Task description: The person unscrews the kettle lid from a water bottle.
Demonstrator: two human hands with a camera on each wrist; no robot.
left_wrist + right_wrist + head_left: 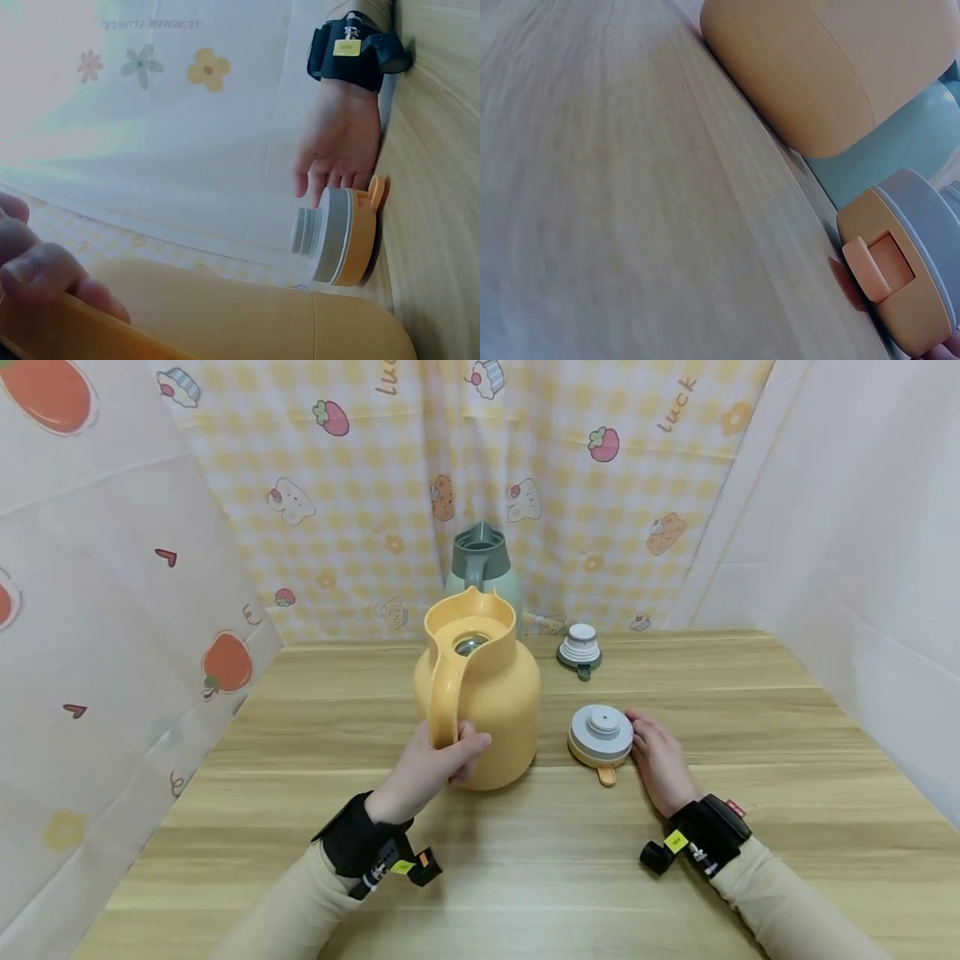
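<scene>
My left hand (pixel 435 764) grips the handle (pixel 447 693) of a yellow vacuum jug (pixel 498 710). The jug stands upright with its spout facing away and its mouth uncovered. My right hand (pixel 660 764) lies on its side on the table, fingers extended, the fingertips right at the edge of the jug's lid (pixel 602 732). That lid rests upside down, grey stopper upward, with its orange tab (pixel 866 268) toward the front. In the left wrist view the right palm (pixel 341 139) faces the lid and the fingers look loosely straight.
Behind the yellow jug stands a green jug (pixel 480 560), also uncovered and partly hidden. Its dark green lid (pixel 580 647) with a white stopper lies upside down to the right. A patterned curtain (pixel 360 510) hangs along the back of the wooden table (pixel 525 877).
</scene>
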